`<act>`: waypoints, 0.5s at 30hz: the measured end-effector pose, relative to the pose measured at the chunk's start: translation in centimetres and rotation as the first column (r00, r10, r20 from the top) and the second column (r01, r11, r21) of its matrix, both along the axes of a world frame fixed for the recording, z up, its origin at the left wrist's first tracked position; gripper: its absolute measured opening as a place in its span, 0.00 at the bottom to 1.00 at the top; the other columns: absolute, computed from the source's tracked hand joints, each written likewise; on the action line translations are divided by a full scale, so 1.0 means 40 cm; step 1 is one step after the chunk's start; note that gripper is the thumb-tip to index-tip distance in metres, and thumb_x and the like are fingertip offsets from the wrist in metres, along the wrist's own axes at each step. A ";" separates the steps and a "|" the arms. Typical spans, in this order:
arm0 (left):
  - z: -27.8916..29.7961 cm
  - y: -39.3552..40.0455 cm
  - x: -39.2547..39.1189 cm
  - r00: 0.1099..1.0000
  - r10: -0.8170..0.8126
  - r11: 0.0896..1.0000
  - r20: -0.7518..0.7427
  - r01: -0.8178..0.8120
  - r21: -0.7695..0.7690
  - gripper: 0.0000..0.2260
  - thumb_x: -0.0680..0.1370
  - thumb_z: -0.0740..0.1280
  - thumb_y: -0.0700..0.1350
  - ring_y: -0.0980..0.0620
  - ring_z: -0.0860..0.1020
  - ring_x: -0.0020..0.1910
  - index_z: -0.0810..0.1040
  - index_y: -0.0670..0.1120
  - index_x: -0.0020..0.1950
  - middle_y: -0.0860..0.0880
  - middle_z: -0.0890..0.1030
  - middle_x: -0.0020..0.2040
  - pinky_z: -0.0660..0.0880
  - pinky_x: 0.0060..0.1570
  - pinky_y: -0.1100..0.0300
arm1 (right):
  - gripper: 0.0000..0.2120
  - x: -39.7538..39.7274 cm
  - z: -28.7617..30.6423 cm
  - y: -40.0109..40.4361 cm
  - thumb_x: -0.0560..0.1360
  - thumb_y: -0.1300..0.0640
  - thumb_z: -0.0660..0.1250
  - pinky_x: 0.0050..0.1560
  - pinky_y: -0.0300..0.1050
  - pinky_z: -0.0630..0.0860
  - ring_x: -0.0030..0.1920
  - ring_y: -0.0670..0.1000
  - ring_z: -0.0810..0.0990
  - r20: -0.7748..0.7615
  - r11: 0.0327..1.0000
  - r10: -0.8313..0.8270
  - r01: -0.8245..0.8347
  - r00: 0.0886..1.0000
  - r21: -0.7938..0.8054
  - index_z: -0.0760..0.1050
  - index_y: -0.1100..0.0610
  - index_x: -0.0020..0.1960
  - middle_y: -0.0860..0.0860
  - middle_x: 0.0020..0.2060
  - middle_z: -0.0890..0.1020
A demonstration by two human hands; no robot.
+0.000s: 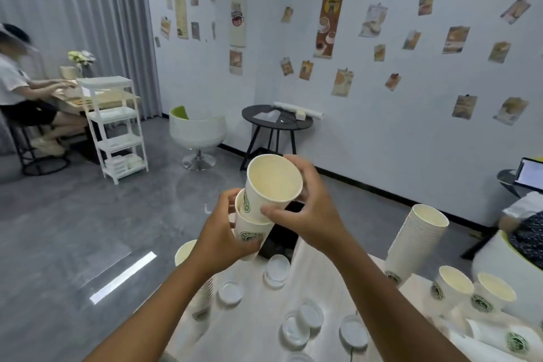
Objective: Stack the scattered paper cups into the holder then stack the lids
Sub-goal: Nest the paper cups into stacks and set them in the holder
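We are holding the lower paper cup (249, 232) in our left hand (223, 232) while right-hand fingers (271, 211) are gripping the upper paper cup (271, 182), half-nested above the tabletop's (258, 317) far edge; seating needs straight alignment.

Two bare forearms, left hand (224, 232), right hand (308, 214) — no sleeves, no jewellery

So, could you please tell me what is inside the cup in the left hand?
A second paper cup, held by the right hand, is partly nested in the lower cup that the left hand holds. Its base is hidden inside.
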State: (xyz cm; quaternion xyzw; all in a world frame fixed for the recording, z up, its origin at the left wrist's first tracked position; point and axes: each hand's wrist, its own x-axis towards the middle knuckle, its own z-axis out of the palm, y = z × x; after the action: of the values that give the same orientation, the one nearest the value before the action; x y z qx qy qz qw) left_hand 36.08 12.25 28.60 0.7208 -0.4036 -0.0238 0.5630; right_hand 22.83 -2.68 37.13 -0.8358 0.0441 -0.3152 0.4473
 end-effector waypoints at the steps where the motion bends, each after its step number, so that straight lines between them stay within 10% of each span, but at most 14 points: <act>1: 0.009 0.010 0.015 1.000 0.016 1.000 0.007 -0.016 -0.013 0.41 0.64 0.84 0.41 0.60 0.78 0.59 0.66 0.61 0.67 0.60 0.78 0.61 0.77 0.50 0.68 | 0.42 0.022 -0.003 0.004 0.66 0.49 0.82 0.64 0.55 0.78 0.67 0.44 0.75 -0.030 1.000 0.006 -0.006 1.000 -0.002 0.65 0.42 0.74 0.39 0.66 0.76; 15: 0.068 0.151 0.172 0.988 0.152 0.987 -0.038 -0.154 -0.037 0.41 0.60 0.83 0.56 0.67 0.75 0.62 0.66 0.64 0.67 0.65 0.75 0.65 0.78 0.46 0.66 | 0.41 0.250 -0.083 0.116 0.68 0.54 0.80 0.58 0.48 0.82 0.68 0.43 0.73 -0.112 0.988 0.130 -0.119 0.985 0.103 0.63 0.35 0.73 0.37 0.69 0.71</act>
State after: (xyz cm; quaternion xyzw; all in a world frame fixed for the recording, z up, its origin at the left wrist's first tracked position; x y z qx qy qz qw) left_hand 42.95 18.29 31.33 0.7377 -0.3376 0.0151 0.5844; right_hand 32.83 1.97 33.82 -0.8316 0.0333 -0.2341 0.5024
